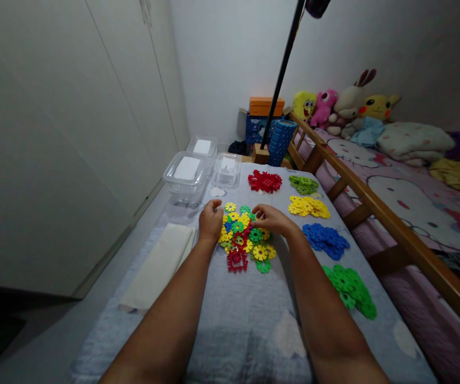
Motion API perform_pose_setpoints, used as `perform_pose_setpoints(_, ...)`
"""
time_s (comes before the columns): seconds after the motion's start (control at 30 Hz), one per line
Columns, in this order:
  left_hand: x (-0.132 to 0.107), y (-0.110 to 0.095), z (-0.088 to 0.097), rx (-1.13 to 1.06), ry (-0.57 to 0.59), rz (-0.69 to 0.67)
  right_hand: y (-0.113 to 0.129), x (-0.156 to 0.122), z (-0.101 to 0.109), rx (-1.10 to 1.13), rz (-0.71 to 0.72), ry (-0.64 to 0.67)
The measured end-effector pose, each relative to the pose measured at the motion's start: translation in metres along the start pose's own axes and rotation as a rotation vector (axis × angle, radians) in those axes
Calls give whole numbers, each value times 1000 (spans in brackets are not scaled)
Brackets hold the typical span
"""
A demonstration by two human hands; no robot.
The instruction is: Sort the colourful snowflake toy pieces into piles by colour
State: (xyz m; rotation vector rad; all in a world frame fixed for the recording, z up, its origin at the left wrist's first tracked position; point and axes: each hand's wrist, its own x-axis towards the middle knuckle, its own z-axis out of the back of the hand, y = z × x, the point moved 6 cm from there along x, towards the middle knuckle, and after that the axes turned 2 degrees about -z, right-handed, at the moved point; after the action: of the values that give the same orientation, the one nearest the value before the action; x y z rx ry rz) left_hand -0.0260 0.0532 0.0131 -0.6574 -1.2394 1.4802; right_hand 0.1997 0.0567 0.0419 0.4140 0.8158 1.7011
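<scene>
A mixed pile of flower-shaped plastic discs (237,226) in yellow, green and blue lies mid-table, with red square pieces (237,260) at its near edge. Along the left side of this pile is my left hand (211,221), loosely curled, its fingertips partly hidden and no held piece visible. My right hand (272,218) reaches over the pile's right side, fingers bent and apart. To the right lie single-colour heaps: red pieces (265,182), light green discs (304,185), yellow discs (308,207), blue discs (325,241) and green discs (350,288).
Clear plastic boxes (187,173) with white labels stand at the back left. A folded cream cloth (160,266) lies left of my left arm. The wooden bed rail (345,181) runs along the right. A black pole (283,69) rises behind the table.
</scene>
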Motion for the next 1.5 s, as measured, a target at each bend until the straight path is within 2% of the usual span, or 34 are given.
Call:
perform_pose_setpoints(0.17,-1,-1,0,9,11,-8,18,-10,-13,-313,80,-49)
perform_pose_setpoints(0.27,0,0,0,13,25,-15,25,-10,-17,-394,116,-62)
perform_pose_setpoints(0.4,0,2,-2,17,31,-21,29,-9,-13,-359,127,-55)
perform_pose_setpoints(0.6,1,4,-4,18,32,-35,29,-10,3,-155,113,-84)
perform_pose_setpoints(0.7,1,4,-4,23,30,-34,20,-10,13,-58,76,-155)
perform_pose_setpoints(0.83,1,4,-4,21,32,-32,-3,-6,26,36,24,-362)
perform_pose_setpoints(0.97,0,4,-4,34,37,-38,-28,0,27,73,-60,-536)
perform_pose_setpoints(1.07,0,3,-3,42,34,-43,-44,4,21,21,-141,-561)
perform_pose_setpoints(1.27,-1,0,-4,61,45,-37,-59,5,21,-262,-196,-593)
perform_pose_setpoints(1.5,-1,0,-4,68,46,-38,-64,9,22,-395,-217,-523)
